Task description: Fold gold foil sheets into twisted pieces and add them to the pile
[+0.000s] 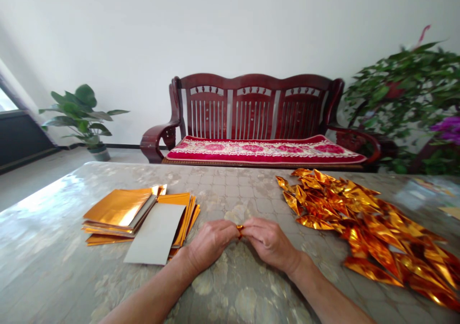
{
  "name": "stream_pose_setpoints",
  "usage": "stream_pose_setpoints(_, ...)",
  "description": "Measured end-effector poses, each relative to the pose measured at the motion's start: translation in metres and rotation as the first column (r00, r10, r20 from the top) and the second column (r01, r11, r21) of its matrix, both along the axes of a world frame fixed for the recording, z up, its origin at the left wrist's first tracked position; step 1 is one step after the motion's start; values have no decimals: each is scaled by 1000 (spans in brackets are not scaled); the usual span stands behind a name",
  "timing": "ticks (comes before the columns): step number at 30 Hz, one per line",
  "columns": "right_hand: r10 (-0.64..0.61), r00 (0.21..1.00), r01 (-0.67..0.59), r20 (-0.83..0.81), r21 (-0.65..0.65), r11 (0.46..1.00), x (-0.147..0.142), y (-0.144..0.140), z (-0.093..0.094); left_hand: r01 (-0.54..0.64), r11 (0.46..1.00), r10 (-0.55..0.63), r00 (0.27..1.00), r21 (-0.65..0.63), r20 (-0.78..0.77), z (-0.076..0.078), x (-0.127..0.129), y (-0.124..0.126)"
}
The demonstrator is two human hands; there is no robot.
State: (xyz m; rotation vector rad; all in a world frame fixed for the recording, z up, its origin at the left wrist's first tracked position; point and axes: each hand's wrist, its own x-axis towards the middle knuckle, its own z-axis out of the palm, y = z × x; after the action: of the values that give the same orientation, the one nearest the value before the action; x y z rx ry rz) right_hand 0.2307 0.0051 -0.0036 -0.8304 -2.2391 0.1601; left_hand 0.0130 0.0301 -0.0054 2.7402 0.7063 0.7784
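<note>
Pinching foil piece (240, 228) — axis hidden.

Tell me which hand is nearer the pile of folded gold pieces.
Right. The right hand lies just left of the pile of folded gold pieces; the left hand is farther left.

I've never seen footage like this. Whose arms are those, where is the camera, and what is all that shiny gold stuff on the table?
There is no machine here: the camera sits on a person's head, looking forward and down, so the arms are that person's own. The left hand and right hand meet over the table, pinching a small piece of gold foil paper between the fingertips. To the left lies a stack of flat gold foil sheets, with one sheet turned grey side up. To the right is a pile of folded gold foil pieces. Behind stand a wooden bench and potted plants.
</note>
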Motion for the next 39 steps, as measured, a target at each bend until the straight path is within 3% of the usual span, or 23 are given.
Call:
stream_pose_setpoints(11, 2, 1000, -2, -14, -14, 1000, -4, -1, 0, 47, 997, -47, 999, -56, -6, 0, 1, 0)
stream_pose_setpoints(20, -89, 987, 85, -136, -35, 996, -3, 4, -4, -171, 975, 181, 982, -142, 60, -3, 8, 1)
stream_pose_setpoints(29, -130, 980, 127, -149, -31, 991, -8, 2, -5, -228, 955, 248, 964, -189, 91, -8, 11, -3)
stream_pose_setpoints(39, -152, 966, 155, -212, 0, 988, -13, -3, -1, -214, 952, 266, 931, -218, 250, -9, 16, -10)
